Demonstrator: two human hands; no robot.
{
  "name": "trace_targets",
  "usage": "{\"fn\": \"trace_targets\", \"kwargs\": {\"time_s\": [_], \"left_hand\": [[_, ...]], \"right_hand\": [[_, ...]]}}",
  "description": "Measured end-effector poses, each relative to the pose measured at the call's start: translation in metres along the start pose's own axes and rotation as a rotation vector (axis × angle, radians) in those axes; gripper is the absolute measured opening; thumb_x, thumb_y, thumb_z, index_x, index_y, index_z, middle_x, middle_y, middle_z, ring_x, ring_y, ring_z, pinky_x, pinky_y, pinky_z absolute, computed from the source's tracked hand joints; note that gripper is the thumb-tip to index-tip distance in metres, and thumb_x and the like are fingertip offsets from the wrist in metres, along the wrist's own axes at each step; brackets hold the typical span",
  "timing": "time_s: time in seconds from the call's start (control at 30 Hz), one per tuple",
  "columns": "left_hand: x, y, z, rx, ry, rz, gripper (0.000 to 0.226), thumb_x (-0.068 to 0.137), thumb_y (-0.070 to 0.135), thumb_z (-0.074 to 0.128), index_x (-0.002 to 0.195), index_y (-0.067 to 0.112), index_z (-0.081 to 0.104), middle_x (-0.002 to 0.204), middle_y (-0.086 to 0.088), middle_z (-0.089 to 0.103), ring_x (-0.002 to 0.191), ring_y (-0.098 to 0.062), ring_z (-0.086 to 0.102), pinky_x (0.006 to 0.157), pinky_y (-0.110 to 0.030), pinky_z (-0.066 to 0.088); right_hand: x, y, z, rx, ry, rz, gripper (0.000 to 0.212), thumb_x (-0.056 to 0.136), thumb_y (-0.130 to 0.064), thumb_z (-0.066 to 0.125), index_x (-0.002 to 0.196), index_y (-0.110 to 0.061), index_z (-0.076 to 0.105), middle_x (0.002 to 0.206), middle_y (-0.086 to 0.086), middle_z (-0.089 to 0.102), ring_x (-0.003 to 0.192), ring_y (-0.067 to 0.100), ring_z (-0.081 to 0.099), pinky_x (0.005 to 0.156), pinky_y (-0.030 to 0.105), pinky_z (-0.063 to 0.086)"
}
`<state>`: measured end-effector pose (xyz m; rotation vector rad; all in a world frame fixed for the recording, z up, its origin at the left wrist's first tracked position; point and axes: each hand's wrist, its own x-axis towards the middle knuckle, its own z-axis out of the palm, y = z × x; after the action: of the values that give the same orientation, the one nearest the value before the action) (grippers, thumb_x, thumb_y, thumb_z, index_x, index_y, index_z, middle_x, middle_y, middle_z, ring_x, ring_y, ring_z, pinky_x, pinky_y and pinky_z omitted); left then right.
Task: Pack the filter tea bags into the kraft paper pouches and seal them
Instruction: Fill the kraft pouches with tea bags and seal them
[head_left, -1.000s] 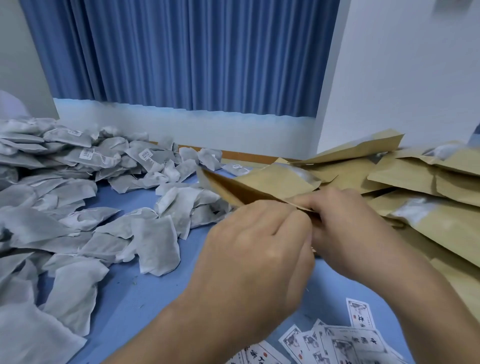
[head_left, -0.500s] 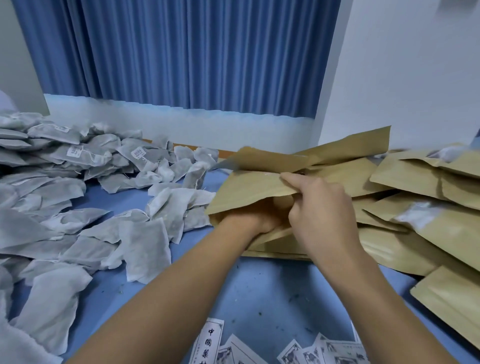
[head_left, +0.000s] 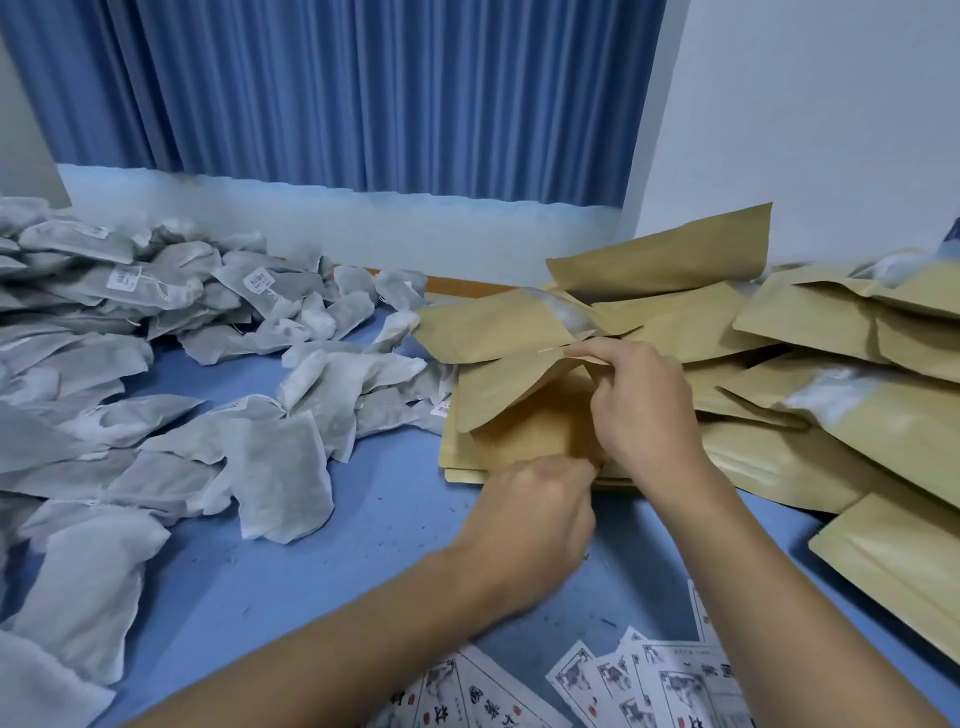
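The filter tea bags (head_left: 270, 457) are lying in a loose heap across the left of the blue counter (head_left: 291, 571), at about nine o'clock from my hands and well apart from them. My left hand (head_left: 535, 525) is sitting at the near edge of the flat stack of kraft paper pouches (head_left: 524, 441), fingers curled in together at that edge; I cannot tell whether it is actually pinching a pouch or only bracing the stack. My right hand (head_left: 644, 410) is just beyond it at one o'clock, pinching the lifted edge of one pouch (head_left: 498, 395) and peeling it up from the stack. That pouch's long axis is running left to right, its free end pointing toward nine o'clock, toward the tea bags. So my left hand is the nearer one for fetching a tea bag, I judge.
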<state>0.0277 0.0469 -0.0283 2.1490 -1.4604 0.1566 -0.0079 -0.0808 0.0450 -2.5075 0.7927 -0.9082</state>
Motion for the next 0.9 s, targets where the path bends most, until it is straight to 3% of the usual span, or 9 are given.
{"fn": "trace_targets", "kwargs": {"time_s": [0.07,0.13,0.27,0.43,0.6,0.8,0.9], "left_hand": [[-0.031,0.005,0.005,-0.043,0.100,0.135,0.030,0.099,0.031,0.052,0.116,0.011,0.066,0.122,-0.008,0.065,0.111,-0.027,0.059,0.097,-0.038,0.048],[-0.044,0.009,0.001,-0.111,0.099,0.221,0.037,0.096,0.043,0.061,0.117,0.014,0.070,0.130,-0.006,0.062,0.115,-0.024,0.057,0.101,-0.035,0.045],[-0.045,0.016,-0.016,-0.158,-0.382,0.304,0.051,0.082,0.057,0.074,0.122,0.028,0.062,0.114,0.010,0.051,0.106,-0.011,0.045,0.099,-0.033,0.038],[-0.044,0.026,-0.020,-0.146,-0.517,0.228,0.034,0.079,0.049,0.080,0.099,0.028,0.061,0.101,0.009,0.047,0.096,-0.007,0.038,0.088,-0.027,0.036],[-0.047,0.025,-0.021,-0.149,-0.538,0.109,0.064,0.077,0.050,0.082,0.126,0.030,0.045,0.118,0.007,0.042,0.110,-0.011,0.039,0.094,-0.033,0.041],[-0.049,0.032,-0.020,-0.231,-0.559,0.128,0.025,0.081,0.046,0.080,0.092,0.026,0.070,0.099,0.008,0.050,0.096,-0.005,0.046,0.096,-0.031,0.041],[-0.050,0.032,-0.016,-0.256,-0.524,0.129,0.030,0.081,0.045,0.080,0.103,0.030,0.066,0.103,0.011,0.045,0.100,-0.006,0.043,0.098,-0.033,0.041]], "right_hand": [[0.003,0.004,-0.001,-0.004,-0.015,0.015,0.064,0.083,0.003,0.040,0.119,-0.040,0.071,0.113,0.003,0.073,0.105,0.032,0.061,0.086,0.035,0.050],[0.005,0.005,-0.001,-0.033,-0.041,0.017,0.065,0.084,0.003,0.039,0.120,-0.042,0.070,0.113,0.004,0.072,0.106,0.033,0.058,0.086,0.035,0.050],[0.003,0.007,0.002,-0.063,-0.084,0.020,0.063,0.089,0.001,0.041,0.123,-0.045,0.068,0.117,0.006,0.068,0.107,0.032,0.058,0.086,0.036,0.052],[0.001,0.006,0.004,-0.073,-0.091,0.024,0.060,0.092,0.000,0.043,0.122,-0.046,0.068,0.116,0.007,0.067,0.102,0.032,0.059,0.083,0.036,0.053],[0.001,0.007,0.003,-0.085,-0.098,0.040,0.061,0.093,-0.001,0.042,0.124,-0.047,0.066,0.116,0.008,0.066,0.102,0.033,0.059,0.083,0.036,0.053],[0.002,0.007,0.004,-0.092,-0.094,0.026,0.060,0.094,-0.001,0.043,0.125,-0.047,0.065,0.117,0.008,0.067,0.103,0.033,0.059,0.084,0.036,0.053],[0.003,0.008,0.005,-0.102,-0.097,0.021,0.060,0.094,-0.001,0.042,0.126,-0.048,0.065,0.118,0.007,0.067,0.105,0.032,0.058,0.083,0.036,0.052]]}}
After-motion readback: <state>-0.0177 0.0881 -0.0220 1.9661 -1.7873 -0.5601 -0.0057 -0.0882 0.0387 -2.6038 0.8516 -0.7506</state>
